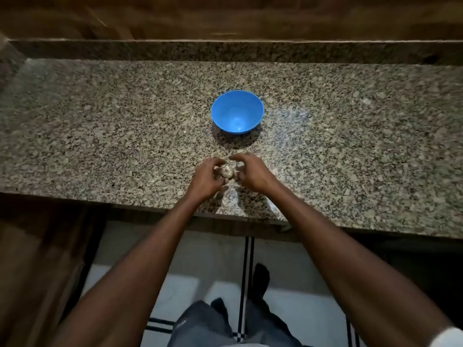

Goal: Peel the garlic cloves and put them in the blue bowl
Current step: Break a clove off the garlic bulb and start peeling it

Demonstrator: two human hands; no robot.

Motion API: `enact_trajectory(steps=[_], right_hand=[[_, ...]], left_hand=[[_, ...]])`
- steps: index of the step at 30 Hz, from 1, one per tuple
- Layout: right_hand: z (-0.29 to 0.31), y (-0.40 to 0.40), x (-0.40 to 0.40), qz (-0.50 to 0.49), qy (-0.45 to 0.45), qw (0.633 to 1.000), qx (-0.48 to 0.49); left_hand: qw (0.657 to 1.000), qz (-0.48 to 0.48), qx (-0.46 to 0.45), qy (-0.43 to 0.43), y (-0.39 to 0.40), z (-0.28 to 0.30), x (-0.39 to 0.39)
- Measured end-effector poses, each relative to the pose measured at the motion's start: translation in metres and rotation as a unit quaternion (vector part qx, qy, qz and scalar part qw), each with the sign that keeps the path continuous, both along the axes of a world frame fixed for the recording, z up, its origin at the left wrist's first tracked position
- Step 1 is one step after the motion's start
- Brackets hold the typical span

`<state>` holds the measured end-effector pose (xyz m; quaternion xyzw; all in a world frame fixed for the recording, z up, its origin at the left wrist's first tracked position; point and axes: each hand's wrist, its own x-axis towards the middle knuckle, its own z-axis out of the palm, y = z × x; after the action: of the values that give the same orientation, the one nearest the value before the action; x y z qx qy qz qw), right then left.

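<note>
A speckled granite countertop (100, 126) in grey, tan and black runs across a dim kitchen, with a raised granite lip and dark wood panelling (225, 16) behind it. Below the counter's front edge are white floor tiles (180, 291) with dark stripes, and the person's dark trousers and 1 dark shoe.

A blue bowl (237, 111) stands upright near the counter's middle, its opening facing up, nothing visible inside.

Closer to the front edge, well apart from the bowl, 2 hands meet around a garlic bulb (226, 171). It is pale, whitish and papery; its long axis and pointing end cannot be told. The left hand (206, 177) grips it with curled fingers. The right hand (251, 172) has curled fingers at the bulb's other side; whether they pinch it is unclear.
</note>
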<state>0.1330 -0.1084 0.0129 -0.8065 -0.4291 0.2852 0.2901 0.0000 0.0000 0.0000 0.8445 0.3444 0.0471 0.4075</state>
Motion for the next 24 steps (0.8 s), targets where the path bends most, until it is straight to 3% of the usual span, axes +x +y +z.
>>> enact_trajectory(steps=[4, 8, 11, 19, 24], right_hand=[[-0.014, 0.011, -0.002, 0.014, 0.019, 1.000, -0.011], [-0.021, 0.014, -0.002, -0.040, 0.044, 0.997, 0.044], [-0.025, 0.018, 0.001, -0.083, 0.125, 0.987, 0.054], [-0.019, 0.024, 0.004, -0.187, 0.372, 0.902, 0.112], [-0.017, 0.023, 0.002, -0.251, 0.427, 0.857, 0.139]], left_hand=[[0.999, 0.036, -0.031, -0.001, 0.005, -0.012, 0.002], [0.993, 0.076, -0.076, -0.055, 0.019, -0.018, 0.002], [0.973, 0.110, -0.179, -0.099, 0.029, -0.020, 0.001], [0.941, 0.092, -0.278, -0.167, 0.050, -0.009, 0.003], [0.939, 0.106, -0.273, -0.179, 0.053, -0.007, 0.003]])
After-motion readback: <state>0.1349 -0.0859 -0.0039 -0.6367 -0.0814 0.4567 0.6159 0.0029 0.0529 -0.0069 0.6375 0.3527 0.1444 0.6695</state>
